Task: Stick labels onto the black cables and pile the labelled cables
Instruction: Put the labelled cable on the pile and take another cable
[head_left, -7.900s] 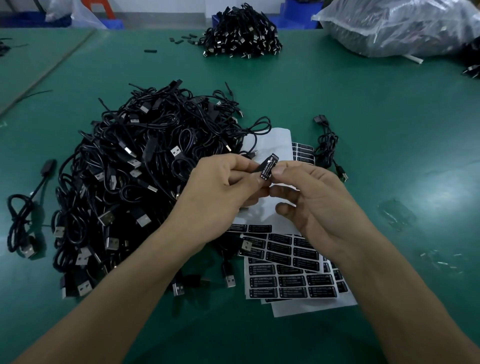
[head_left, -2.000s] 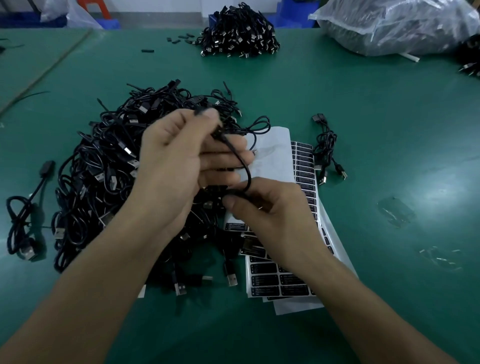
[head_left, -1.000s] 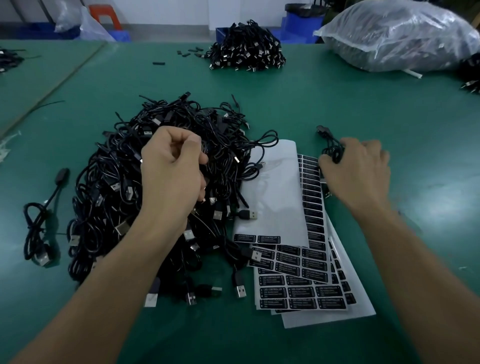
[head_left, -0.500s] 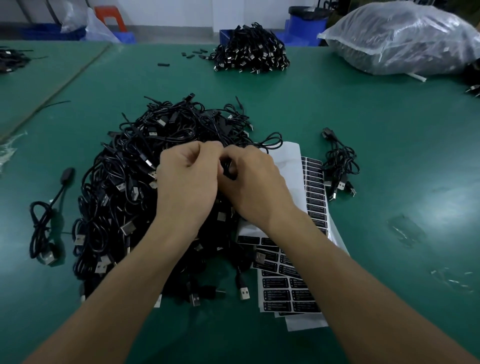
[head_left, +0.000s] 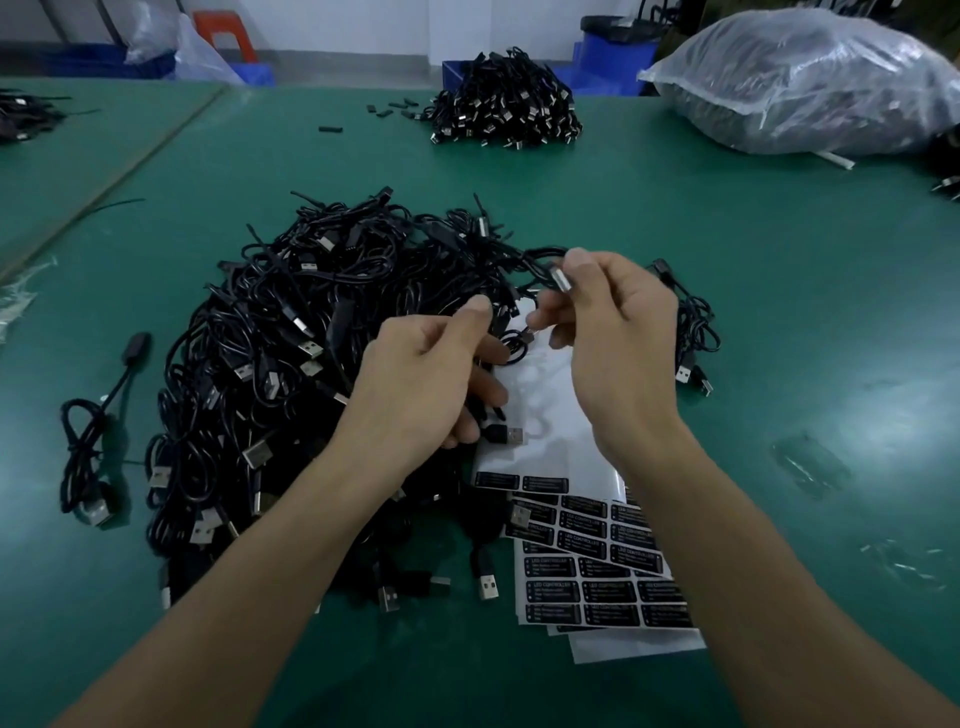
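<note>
We hold one black cable (head_left: 519, 349) up over the near right edge of the big heap of cables (head_left: 291, 364) in the middle of the tabletop (head_left: 779, 312). Our right hand (head_left: 613, 338) has its grip pinched on the shiny plug end (head_left: 560, 278), and our left hand (head_left: 441, 374) has its grip pinched on the cable a bit further along. The cable looks thin, light and floppy, and it may snag on the heap, so we think it is best to hold the hard parts, not the soft wire. The label sheets (head_left: 597, 571) lie near us, under our hands. A small pile (head_left: 693, 332) of cables sits just to the right of our right hand.
</note>
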